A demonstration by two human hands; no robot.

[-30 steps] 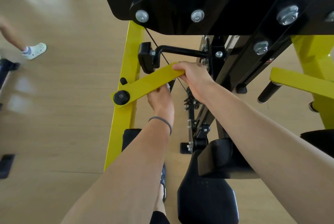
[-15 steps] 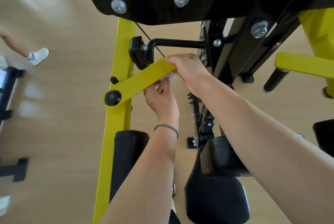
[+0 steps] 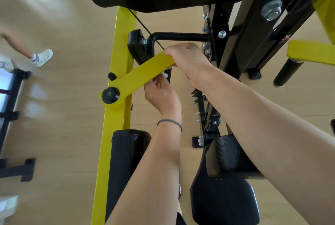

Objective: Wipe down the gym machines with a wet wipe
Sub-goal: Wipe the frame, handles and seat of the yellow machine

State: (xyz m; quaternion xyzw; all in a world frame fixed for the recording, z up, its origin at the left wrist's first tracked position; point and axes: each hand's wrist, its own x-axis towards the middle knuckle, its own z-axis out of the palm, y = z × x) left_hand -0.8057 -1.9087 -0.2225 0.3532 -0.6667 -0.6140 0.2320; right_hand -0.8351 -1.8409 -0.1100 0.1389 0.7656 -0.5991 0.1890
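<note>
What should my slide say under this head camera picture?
Right hand steadies a yellow lever while the left hand rubs a white wipe along its underside.

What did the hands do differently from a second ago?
The left hand slid out from under the yellow lever arm toward its lower edge, so a bit of white wipe shows at the fingertips. The right hand still grips the lever's end, and the lever has not swung.

Bright daylight, blurred wide-angle edges
</note>
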